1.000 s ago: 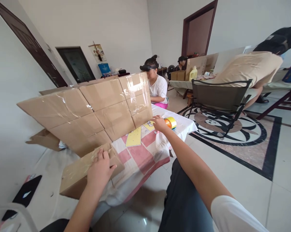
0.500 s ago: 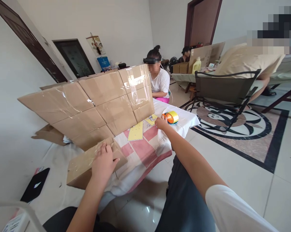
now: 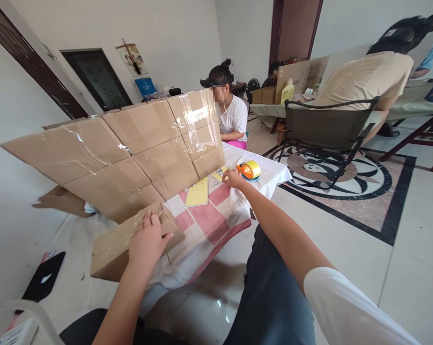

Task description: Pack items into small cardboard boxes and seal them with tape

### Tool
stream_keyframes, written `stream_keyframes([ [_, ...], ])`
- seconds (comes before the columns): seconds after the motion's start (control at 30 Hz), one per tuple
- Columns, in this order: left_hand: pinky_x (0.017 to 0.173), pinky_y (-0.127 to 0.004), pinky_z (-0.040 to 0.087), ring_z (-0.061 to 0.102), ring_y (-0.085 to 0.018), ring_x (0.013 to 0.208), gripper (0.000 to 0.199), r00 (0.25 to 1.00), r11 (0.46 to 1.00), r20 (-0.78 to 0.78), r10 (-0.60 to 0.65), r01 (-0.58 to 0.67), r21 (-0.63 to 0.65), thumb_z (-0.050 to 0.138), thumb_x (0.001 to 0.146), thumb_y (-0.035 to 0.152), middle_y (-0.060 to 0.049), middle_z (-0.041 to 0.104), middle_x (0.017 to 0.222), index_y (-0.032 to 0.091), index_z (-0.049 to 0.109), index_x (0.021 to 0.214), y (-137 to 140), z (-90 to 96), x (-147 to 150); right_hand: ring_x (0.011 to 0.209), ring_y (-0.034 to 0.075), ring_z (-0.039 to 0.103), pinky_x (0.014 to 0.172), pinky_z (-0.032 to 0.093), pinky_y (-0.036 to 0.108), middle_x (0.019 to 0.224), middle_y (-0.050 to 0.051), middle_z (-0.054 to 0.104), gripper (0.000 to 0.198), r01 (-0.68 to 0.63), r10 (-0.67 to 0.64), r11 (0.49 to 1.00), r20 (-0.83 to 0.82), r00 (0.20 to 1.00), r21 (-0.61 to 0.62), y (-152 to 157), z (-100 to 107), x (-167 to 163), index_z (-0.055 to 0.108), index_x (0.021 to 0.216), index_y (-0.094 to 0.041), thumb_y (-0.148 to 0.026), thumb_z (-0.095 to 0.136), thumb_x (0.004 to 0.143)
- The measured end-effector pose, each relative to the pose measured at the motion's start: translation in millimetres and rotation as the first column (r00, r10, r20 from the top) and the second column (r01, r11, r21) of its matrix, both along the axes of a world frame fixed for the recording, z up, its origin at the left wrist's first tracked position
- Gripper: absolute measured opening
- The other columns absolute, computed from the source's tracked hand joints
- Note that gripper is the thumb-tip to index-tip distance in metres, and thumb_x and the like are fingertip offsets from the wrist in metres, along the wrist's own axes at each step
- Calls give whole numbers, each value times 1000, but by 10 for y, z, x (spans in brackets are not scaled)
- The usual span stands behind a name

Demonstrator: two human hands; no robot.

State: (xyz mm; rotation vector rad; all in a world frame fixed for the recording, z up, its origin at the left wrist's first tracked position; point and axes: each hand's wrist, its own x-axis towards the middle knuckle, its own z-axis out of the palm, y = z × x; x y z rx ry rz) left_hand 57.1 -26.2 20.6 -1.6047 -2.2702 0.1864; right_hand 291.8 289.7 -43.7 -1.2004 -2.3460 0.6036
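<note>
My left hand (image 3: 146,238) lies on top of a small taped cardboard box (image 3: 110,242), its fingers stretched flat and its thumb out to the side. My right hand (image 3: 233,178) is at the far end of the table, fingers curled together; what they hold, if anything, is hidden. Just beside it a tape dispenser (image 3: 250,169) with an orange handle and a yellow roll lies on the white cloth. Left of that hand are a yellow printed sheet (image 3: 197,192) and a smaller yellow piece, both flat. Behind stands a large block of cartons (image 3: 153,158) covered with clear tape.
A pink-and-white checked cloth (image 3: 216,220) covers the near table edge. Across the table sits a person (image 3: 234,115) in white. Another person sits in a folding chair (image 3: 327,127) at right. A dark flat object (image 3: 43,278) lies at lower left.
My right hand has drawn slightly left, away from the orange handle of the tape dispenser. My left hand stays on the box. The view has shifted a little, and the person across has turned their head.
</note>
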Motion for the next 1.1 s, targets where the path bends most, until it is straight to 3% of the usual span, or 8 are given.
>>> stream_keyframes([
  [0.13,90,-38,52,60,-36,123,48,999,999,-17,-35,35,24,58,90,48,-27,55,140,9,52,117,6,21,-63,111,22,57,105,37,36,108,6,69,12,-216,210,976,-147,967,-25,-195,25,-225,72,89,-17,-13,62,83],
  [0.27,81,-37,53,69,-35,103,59,1000,1000,-7,-19,19,8,50,90,60,-24,68,121,9,53,119,17,50,-138,94,15,63,89,46,27,98,4,71,7,-436,408,898,-275,871,-50,-531,4,-568,70,86,-16,-13,67,82],
  [0.4,83,-40,52,69,-36,102,68,998,997,-32,-52,53,56,49,90,61,-24,69,119,6,51,130,11,6,-203,90,13,65,85,47,24,94,2,72,4,-578,514,812,-369,774,-83,-872,-1,-810,71,84,-17,-14,70,82],
  [0.6,89,-46,50,67,-38,105,69,987,978,-61,-150,157,139,44,90,64,-24,71,116,7,56,126,1,-106,-328,88,14,64,83,47,25,89,3,70,10,-763,521,596,-602,605,-251,-1101,-39,-887,70,85,-16,-24,76,82],
  [0.8,88,-49,49,67,-37,106,58,974,952,-85,-210,223,210,39,90,70,-17,73,116,19,63,105,8,-142,-314,81,12,62,81,46,25,84,0,69,7,-720,461,616,-595,658,-320,-1096,-37,-800,70,80,-17,-14,76,78],
  [1.0,88,-46,45,67,-36,107,60,961,899,-53,-273,274,341,40,93,63,-20,71,122,13,62,116,58,-233,-212,78,11,60,78,46,24,83,0,68,8,-681,443,648,-559,701,-340,-1107,12,-687,70,77,-16,-8,70,79],
  [1.1,84,-45,45,70,-36,100,61,941,851,-89,-328,335,405,43,91,66,-19,72,119,13,65,112,90,-284,-224,77,11,59,76,46,23,82,0,67,8,-676,442,649,-549,709,-349,-1112,6,-671,70,80,-15,-8,68,79],
])
